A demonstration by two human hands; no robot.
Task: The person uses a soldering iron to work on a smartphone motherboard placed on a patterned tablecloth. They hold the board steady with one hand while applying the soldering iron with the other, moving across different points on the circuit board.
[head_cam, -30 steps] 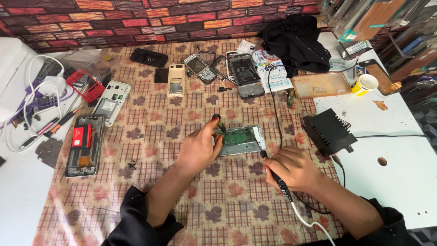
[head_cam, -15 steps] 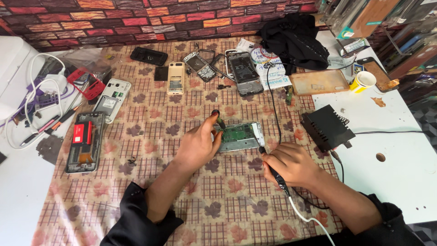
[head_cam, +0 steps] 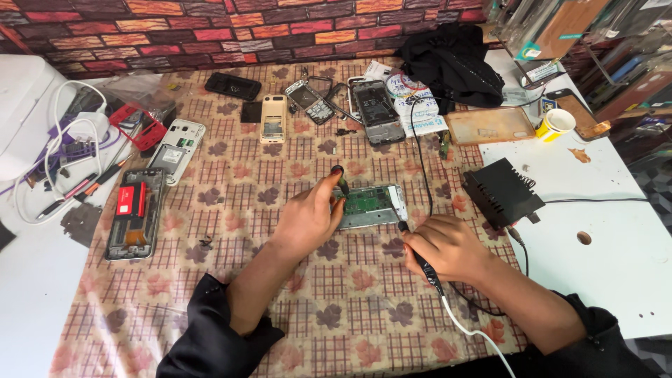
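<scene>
Opened phone [head_cam: 369, 206] between left hand [head_cam: 308, 218] and right hand [head_cam: 448, 246]

A black box-shaped unit [head_cam: 501, 192] sits on the white table [head_cam: 616, 266] at right, with a yellow-rimmed paper cup [head_cam: 556, 124] farther back. Far along the patterned cloth [head_cam: 210, 280] lie opened phone bodies [head_cam: 376, 110], a black cloth [head_cam: 451, 59] and, far left, white cables [head_cam: 56, 147].

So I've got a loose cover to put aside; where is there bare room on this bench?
Free: the white tabletop right of the black box, and the patterned cloth between the opened phone and the left hand. Crowded: the back row by the brick wall and the cables at left.
</scene>
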